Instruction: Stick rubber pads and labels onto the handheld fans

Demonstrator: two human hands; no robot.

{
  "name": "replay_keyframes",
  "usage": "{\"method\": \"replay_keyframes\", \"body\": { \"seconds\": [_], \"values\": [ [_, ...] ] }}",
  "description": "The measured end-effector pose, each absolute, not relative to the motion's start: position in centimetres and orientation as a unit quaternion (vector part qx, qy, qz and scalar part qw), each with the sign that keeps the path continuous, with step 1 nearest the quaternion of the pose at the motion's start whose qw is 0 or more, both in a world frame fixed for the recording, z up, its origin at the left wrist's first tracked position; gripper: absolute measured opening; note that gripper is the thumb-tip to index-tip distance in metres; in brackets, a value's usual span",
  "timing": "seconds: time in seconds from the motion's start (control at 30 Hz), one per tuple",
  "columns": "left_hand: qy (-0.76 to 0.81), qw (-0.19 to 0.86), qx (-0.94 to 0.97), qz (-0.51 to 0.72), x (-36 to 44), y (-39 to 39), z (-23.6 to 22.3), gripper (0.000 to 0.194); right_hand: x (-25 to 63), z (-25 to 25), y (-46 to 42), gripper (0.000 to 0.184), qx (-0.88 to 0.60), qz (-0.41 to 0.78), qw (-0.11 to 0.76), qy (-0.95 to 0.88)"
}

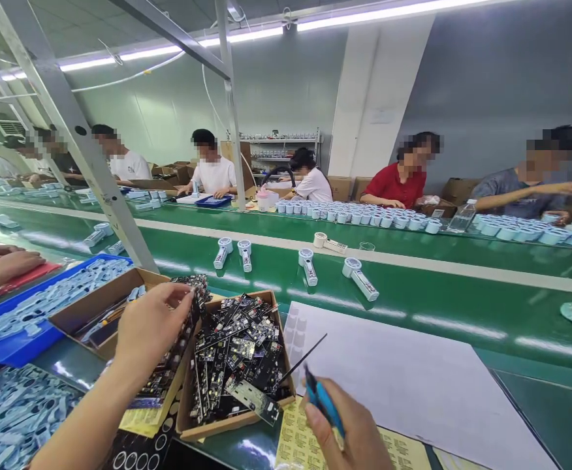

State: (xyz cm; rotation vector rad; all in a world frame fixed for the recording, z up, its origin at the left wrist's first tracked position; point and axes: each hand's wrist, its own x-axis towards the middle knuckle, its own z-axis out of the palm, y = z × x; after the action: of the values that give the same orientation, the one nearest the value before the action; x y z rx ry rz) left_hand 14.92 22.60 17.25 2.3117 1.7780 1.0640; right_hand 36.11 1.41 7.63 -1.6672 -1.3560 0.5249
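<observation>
My left hand (149,328) is closed on a stack of black circuit boards (188,307), held over the gap between two cardboard boxes. The nearer cardboard box (187,427) is full of loose black circuit boards (237,356). My right hand (352,431), low at the frame's bottom, grips blue-handled tweezers (321,398) whose thin black tips point up toward the box. Yellow label sheets (298,444) lie under that hand.
A white sheet (413,385) covers the bench at right. A blue tray (16,346) of pale blue parts sits left, beside a co-worker's hands (2,261). White handheld devices (359,274) ride the green conveyor (437,307). Several people sit across it behind rows of cups (364,215). A slanted metal post (85,150) rises at left.
</observation>
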Motion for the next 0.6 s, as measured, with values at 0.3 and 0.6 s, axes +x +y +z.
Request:
{"method": "replay_keyframes", "body": {
  "seconds": [0.3,0.6],
  "values": [
    [0.515,0.097,0.766,0.371,16.8,23.1,18.5,0.036,39.8,8.6,6.3,0.036,-0.717,0.189,0.254,-0.621],
    [0.497,0.131,0.76,0.398,14.7,21.0,16.6,0.048,40.3,9.6,4.8,0.021,-0.641,0.046,0.43,-0.634]
  ]
}}
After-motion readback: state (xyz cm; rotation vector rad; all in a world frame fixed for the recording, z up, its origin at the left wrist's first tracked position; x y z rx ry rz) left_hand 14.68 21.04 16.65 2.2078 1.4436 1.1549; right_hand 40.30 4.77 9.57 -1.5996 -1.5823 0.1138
